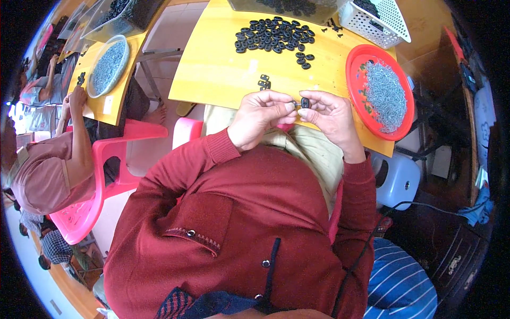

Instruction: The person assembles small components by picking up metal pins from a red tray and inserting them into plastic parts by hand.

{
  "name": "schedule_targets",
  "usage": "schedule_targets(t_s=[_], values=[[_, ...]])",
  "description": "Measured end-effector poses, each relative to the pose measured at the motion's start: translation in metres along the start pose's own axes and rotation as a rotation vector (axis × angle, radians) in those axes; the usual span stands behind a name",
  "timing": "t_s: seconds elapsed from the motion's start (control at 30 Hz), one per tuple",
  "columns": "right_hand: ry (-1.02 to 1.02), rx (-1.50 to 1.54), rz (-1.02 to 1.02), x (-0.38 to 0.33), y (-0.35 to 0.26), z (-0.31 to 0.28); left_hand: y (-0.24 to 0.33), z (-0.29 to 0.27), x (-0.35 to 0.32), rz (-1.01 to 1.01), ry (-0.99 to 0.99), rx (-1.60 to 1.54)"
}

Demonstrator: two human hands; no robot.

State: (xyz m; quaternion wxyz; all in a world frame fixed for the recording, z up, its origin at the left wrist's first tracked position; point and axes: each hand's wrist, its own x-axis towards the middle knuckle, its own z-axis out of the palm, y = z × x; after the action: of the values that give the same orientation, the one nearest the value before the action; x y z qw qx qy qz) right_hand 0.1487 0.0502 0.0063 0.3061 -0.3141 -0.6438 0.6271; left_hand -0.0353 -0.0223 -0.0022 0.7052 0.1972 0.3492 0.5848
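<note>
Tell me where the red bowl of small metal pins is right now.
In the head view, the red bowl sits on the yellow table, right of the hands, below the white basket.

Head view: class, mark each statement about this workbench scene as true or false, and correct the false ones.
1. The right hand pinches a small black ring. True.
2. The red tray holds black rings. False: it holds grey metal pieces.
3. A pile of black rings lies on the yellow table. True.
4. The left hand rests flat on the table. False: it is raised, fingertips meeting the right hand's.
5. The white basket sits at the table's near edge. False: it is at the far right corner.
</note>
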Motion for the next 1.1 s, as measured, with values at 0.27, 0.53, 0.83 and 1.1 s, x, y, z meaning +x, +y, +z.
schedule_targets(t_s=[0.27, 0.53, 0.83, 1.1], values=[[-0.058, -0.06, 0.028, 0.0001, -0.0022, -0.0033, 0.0006, 0.0001, -0.0006, 0.001, -0.006, 0.014], [-0.061, -0.029, 0.024, -0.0006, -0.004, -0.0018, -0.0008, 0.0002, 0.0, -0.001, 0.012, -0.007], [-0.082, -0.053, 0.021, 0.0, -0.0007, -0.0052, -0.0013, 0.0003, 0.0, 0.003, 0.018, 0.015], [-0.089, -0.031, 0.043, -0.0006, -0.0028, -0.004, -0.0008, 0.0016, -0.0007, 0.0, 0.024, 0.025]])
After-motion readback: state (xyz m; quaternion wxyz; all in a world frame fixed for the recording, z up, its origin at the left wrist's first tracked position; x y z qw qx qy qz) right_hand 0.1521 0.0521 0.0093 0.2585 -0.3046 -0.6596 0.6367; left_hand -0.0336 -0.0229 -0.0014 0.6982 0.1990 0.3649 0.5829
